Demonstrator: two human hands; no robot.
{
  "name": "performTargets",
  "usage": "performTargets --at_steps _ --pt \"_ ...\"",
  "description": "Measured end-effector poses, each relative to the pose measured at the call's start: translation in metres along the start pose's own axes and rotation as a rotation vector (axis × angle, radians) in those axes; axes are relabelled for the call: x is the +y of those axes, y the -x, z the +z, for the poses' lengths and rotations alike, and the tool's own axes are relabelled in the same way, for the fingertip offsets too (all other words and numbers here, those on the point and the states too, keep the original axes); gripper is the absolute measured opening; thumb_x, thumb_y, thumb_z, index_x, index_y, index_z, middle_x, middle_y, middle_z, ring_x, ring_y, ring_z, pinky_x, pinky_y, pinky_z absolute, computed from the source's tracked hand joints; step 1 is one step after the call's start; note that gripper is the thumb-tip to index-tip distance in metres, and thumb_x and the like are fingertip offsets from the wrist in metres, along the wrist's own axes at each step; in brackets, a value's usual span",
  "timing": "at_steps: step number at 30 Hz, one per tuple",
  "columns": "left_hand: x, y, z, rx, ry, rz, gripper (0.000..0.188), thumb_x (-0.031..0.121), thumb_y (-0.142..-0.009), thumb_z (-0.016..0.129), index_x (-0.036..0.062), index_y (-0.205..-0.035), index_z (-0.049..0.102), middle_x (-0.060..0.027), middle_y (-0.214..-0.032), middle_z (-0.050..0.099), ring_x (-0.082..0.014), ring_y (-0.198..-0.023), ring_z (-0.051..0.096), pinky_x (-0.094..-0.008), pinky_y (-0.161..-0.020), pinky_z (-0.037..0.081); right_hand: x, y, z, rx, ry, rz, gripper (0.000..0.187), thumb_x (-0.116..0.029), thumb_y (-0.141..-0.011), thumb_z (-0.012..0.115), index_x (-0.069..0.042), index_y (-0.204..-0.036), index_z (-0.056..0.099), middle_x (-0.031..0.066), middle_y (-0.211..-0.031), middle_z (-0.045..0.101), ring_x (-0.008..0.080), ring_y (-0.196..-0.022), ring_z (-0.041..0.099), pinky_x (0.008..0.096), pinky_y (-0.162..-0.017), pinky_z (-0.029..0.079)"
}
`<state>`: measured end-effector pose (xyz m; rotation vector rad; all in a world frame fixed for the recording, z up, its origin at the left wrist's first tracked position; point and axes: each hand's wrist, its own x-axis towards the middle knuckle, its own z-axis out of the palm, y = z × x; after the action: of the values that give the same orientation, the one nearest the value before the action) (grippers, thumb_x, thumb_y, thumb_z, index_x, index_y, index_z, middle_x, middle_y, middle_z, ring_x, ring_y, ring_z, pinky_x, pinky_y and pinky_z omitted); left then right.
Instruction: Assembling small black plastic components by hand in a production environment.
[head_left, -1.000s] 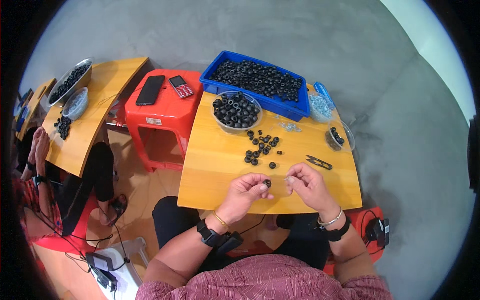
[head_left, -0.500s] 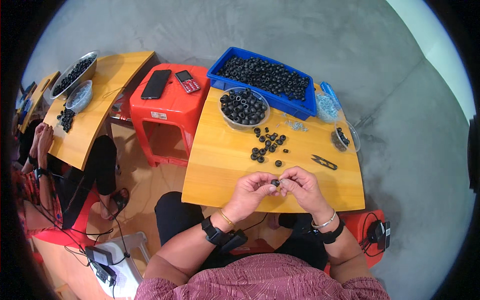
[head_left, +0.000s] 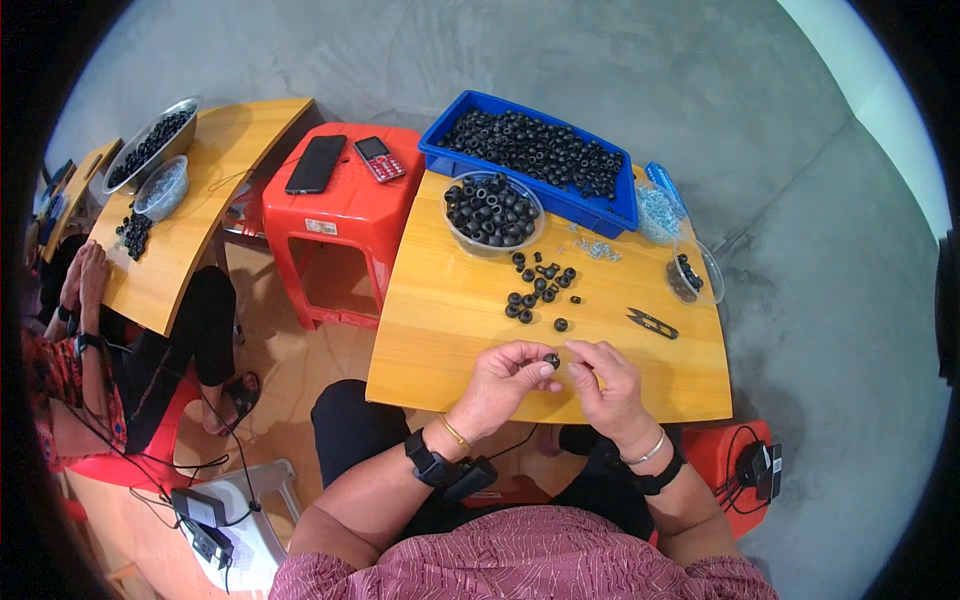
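Note:
Near the front edge of the wooden table (head_left: 440,350), my left hand (head_left: 505,385) pinches a small black round part (head_left: 552,360) between thumb and fingertips. My right hand (head_left: 605,388) is just to the right of that part and apart from it, its thumb and forefinger separated with nothing visible between them. Beyond my hands lies a loose group of black round parts (head_left: 540,288), some of them smaller pieces. One black part (head_left: 561,325) sits alone, closest to my fingers. Thread snips (head_left: 652,323) lie to the right.
A clear bowl (head_left: 493,250) of black parts stands before a blue tray (head_left: 630,215) holding many more. Small metallic pieces (head_left: 598,250) lie beside it, with more in a clear container (head_left: 658,213). A clear tub (head_left: 716,285) stands far right. A red stool (head_left: 345,215) holds two phones; a co-worker sits left.
My right hand has drawn away from the black part to the right, and its fingers have parted. My left hand keeps its pinch on the part.

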<state>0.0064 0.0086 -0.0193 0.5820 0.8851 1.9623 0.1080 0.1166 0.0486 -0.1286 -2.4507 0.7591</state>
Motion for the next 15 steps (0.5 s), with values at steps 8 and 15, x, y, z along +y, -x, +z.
performTargets --at_steps 8,15 --pt "0.001 -0.001 0.003 -0.001 -0.061 0.025 0.014 0.002 -0.082 0.052 -0.0030 -0.095 0.055 -0.0071 -0.086 0.058 -0.0140 -0.075 0.058 -0.0256 -0.070 0.050 0.001 0.009 0.003 -0.047 -0.039 -0.040 0.020 0.001 -0.075 0.054 -0.002 -0.095 0.055 0.0126 -0.074 0.055 0.0254 -0.063 0.055 0.0307 -0.057 0.045" --pt "0.005 0.002 0.001 -0.034 -0.089 -0.030 0.011 0.002 -0.082 0.052 -0.0034 -0.092 0.054 -0.0059 -0.082 0.057 -0.0125 -0.076 0.057 -0.0264 -0.070 0.050 0.008 0.005 -0.005 -0.102 -0.183 0.131 0.013 -0.002 -0.077 0.053 -0.001 -0.090 0.056 0.0113 -0.074 0.057 0.0205 -0.063 0.056 0.0270 -0.057 0.044"
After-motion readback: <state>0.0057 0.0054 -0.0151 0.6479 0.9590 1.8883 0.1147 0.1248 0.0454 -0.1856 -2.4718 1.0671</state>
